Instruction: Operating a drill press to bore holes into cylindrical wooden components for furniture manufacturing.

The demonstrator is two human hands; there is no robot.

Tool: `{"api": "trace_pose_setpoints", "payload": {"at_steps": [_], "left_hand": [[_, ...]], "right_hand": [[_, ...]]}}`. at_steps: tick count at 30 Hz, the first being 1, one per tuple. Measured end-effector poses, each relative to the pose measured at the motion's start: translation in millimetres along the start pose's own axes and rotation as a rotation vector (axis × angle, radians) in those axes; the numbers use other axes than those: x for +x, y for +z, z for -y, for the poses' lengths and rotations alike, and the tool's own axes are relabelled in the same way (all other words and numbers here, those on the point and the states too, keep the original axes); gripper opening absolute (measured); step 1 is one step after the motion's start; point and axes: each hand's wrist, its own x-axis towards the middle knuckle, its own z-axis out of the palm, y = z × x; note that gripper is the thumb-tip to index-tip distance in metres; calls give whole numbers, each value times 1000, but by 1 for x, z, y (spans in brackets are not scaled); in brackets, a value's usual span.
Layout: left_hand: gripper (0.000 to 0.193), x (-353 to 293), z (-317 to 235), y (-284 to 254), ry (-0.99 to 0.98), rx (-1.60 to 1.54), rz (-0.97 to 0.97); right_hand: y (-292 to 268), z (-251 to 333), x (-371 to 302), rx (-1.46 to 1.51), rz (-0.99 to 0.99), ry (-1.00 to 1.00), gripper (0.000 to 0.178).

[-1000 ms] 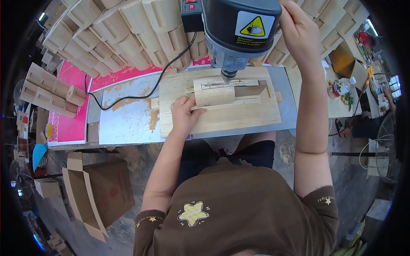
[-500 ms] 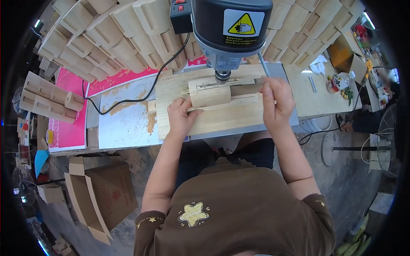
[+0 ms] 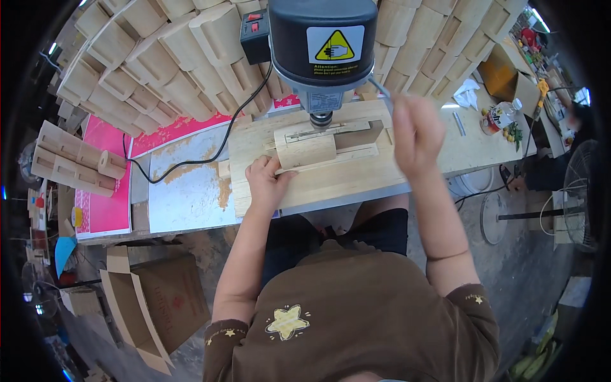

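My left hand presses its curled fingers and thumb at the near left end of a pale wooden cylinder block. The block lies on its side on a flat wooden board, against strips of a jig with a thin dark plate at its right end. Above the block hangs a drill press, its chuck close over the slotted top. My right hand, somewhat blurred, is closed at the end of the press's blue-grey lever, right of the motor housing.
Stacked slotted wooden cylinders form a wall behind the press. More stand at the left. A black cable crosses the bench. On the right are a plastic bottle and a floor fan; an open cardboard box sits lower left.
My right hand has left the thin plate at the jig's right end and moved up to the lever. My left hand stays by the block. The whole view has shifted slightly.
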Motion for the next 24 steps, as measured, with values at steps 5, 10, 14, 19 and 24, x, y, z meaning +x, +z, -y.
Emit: {"api": "trace_pose_setpoints", "payload": {"at_steps": [5,10,14,19,24], "left_hand": [[38,4,-11,25,72,147,-8],[42,9,-21,32,36,124,48],[43,5,-16,28,28,146,45],[48,7,-16,28,12,133,62],[44,10,-17,35,83,152,46]], "right_hand": [[25,-12,106,-18,12,220,23],[40,-53,123,-213,155,192,26],[16,-20,102,77,134,189,24],[-7,10,34,62,124,146,13],[1,-5,-38,76,72,56,15]]}}
